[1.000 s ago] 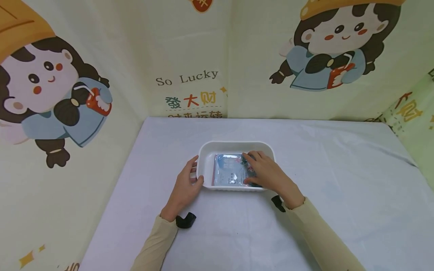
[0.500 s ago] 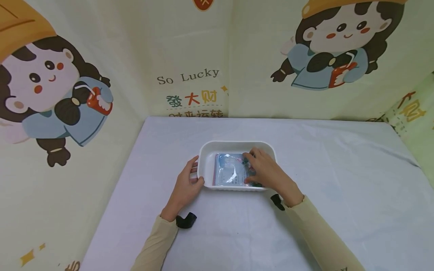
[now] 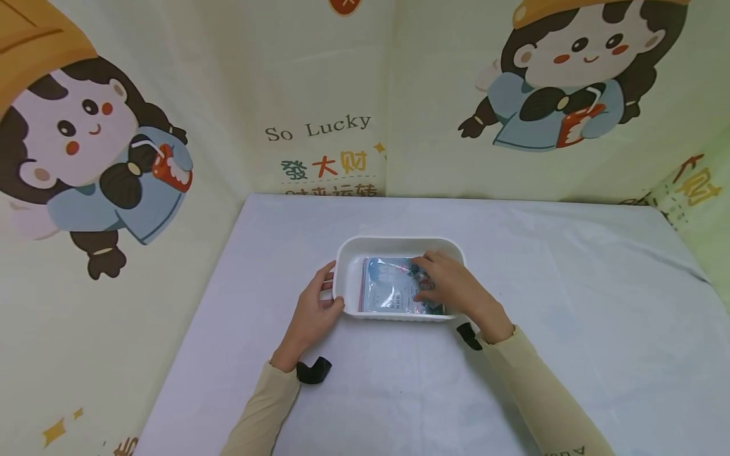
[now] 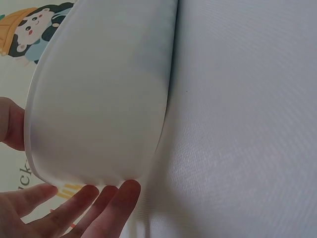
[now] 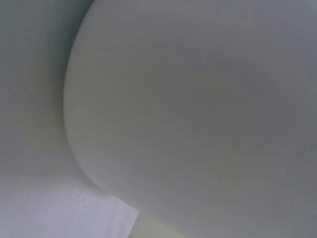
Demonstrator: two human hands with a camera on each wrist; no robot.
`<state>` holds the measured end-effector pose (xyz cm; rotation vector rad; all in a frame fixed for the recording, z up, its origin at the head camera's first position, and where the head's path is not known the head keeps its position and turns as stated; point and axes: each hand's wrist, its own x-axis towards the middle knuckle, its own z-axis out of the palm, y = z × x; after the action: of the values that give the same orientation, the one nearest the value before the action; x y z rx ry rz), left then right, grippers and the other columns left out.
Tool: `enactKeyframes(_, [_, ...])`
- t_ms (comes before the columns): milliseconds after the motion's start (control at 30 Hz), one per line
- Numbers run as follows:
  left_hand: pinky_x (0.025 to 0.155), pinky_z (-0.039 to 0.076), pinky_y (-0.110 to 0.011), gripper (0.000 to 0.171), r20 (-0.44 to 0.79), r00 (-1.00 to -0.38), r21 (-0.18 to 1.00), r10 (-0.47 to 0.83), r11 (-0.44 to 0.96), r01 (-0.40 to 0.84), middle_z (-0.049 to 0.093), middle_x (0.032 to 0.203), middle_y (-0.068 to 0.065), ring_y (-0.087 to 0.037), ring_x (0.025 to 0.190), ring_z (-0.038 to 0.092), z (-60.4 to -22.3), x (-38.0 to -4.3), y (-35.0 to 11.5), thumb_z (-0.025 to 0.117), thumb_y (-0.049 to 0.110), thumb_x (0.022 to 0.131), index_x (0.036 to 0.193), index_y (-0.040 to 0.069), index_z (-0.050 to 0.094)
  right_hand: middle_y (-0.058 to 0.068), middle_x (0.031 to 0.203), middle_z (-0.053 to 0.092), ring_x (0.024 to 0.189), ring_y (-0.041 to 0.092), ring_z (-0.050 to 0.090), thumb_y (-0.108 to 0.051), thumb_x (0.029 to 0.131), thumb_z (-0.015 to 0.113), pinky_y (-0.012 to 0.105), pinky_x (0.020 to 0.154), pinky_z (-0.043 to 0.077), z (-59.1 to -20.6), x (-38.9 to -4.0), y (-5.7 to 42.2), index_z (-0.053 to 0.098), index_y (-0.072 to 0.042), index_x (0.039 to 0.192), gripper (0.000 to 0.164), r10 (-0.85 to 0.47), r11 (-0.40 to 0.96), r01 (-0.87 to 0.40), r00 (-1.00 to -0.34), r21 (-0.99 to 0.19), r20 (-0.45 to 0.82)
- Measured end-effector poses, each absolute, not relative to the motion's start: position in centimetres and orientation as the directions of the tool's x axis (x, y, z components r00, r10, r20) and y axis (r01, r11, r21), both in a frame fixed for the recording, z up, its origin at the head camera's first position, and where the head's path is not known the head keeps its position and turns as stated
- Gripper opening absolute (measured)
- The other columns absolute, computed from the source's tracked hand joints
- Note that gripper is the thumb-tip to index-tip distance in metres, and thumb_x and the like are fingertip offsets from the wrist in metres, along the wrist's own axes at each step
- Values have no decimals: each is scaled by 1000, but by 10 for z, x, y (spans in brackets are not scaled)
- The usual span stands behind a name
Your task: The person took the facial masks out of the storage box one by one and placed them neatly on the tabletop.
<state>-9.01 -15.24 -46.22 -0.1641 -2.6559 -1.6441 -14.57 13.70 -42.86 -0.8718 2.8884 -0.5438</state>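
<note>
Since the earlier frame, the right hand's [image 3: 454,288] thumb has drawn back slightly from the near edge of a glossy, pale-blue rectangular packet [image 3: 389,285], baring more of its right end. The packet lies flat inside a white, round-cornered rectangular tray [image 3: 393,246] on the white cloth-covered surface [image 3: 371,392]. The right thumb and fingers are apart over the packet; whether they touch it, I cannot tell. The left hand [image 3: 312,311] grips the tray's left end, its fingers [image 4: 116,210] against the outer wall.

Behind white-covered table [image 3: 570,285] hangs pale backdrop [image 3: 428,139], printed with cartoon figure [image 3: 97,142] at left, another figure [image 3: 576,76] upper right, "So Lucky" lettering [image 3: 318,128] between.
</note>
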Motion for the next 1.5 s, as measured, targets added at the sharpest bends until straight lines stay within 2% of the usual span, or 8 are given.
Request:
enactKeyframes(300, [92, 57, -44, 66, 53, -996, 895, 76, 438, 81, 55, 134, -12, -29, 120, 58, -462, -94, -154, 61, 4, 90, 150, 18, 40, 9, 113, 64, 101, 23, 59, -24, 78, 84, 41, 91, 53, -428, -153, 135, 60, -3, 131, 62, -547, 756, -495, -837, -428, 1])
enactKeyframes(567, [94, 54, -54, 66, 43, -996, 914, 74, 401, 69, 53, 135, -23, -40, 121, 56, -457, -96, -152, 59, -5, 89, 150, 6, 38, 9, 109, 68, 98, 23, 63, -6, 86, 74, 41, 88, 55, -431, -158, 134, 66, -3, 123, 38, -526, 755, -489, -849, -436, 41])
enactKeyframes(733, [92, 57, -45, 67, 56, -996, 909, 76, 409, 82, 55, 135, -15, -31, 120, 59, -466, -97, -154, 61, 0, 89, 150, 16, 39, 9, 108, 71, 95, 22, 66, -4, 88, 71, 41, 85, 57, -432, -159, 133, 69, -4, 117, 29, -502, 771, -488, -861, -409, 82])
enactKeyframes(833, [90, 58, -41, 66, 69, -995, 905, 75, 415, 94, 56, 133, -11, -27, 118, 60, -467, -97, -155, 61, 3, 89, 150, 19, 40, 9, 109, 71, 95, 22, 67, -3, 89, 71, 41, 85, 58, -431, -159, 134, 70, -5, 116, 28, -499, 767, -490, -861, -415, 96])
enactKeyframes(1033, [89, 59, -41, 66, 76, -994, 907, 75, 410, 100, 56, 132, -11, -28, 118, 59, -467, -96, -156, 59, 5, 88, 150, 19, 40, 9, 112, 72, 102, 25, 67, -1, 90, 68, 44, 88, 56, -427, -159, 139, 70, -6, 116, 26, -504, 722, -488, -857, -491, 110])
enactKeyframes(1267, [89, 59, -41, 66, 61, -997, 900, 53, 428, 78, 56, 133, -11, -26, 118, 59, -467, -95, -157, 60, 4, 89, 150, 20, 41, 7, 110, 72, 103, 23, 66, 1, 90, 67, 42, 90, 55, -427, -163, 143, 70, -5, 115, 26, -543, 625, -514, -827, -588, 146])
enactKeyframes(1500, [89, 59, -42, 63, 66, -996, 918, 65, 387, 86, 56, 133, -11, -26, 120, 59, -468, -94, -157, 57, 5, 91, 150, 22, 42, 5, 110, 72, 99, 21, 65, 3, 88, 68, 42, 85, 55, -419, -159, 150, 72, -8, 114, 28, -522, 583, -491, -837, -648, 165])
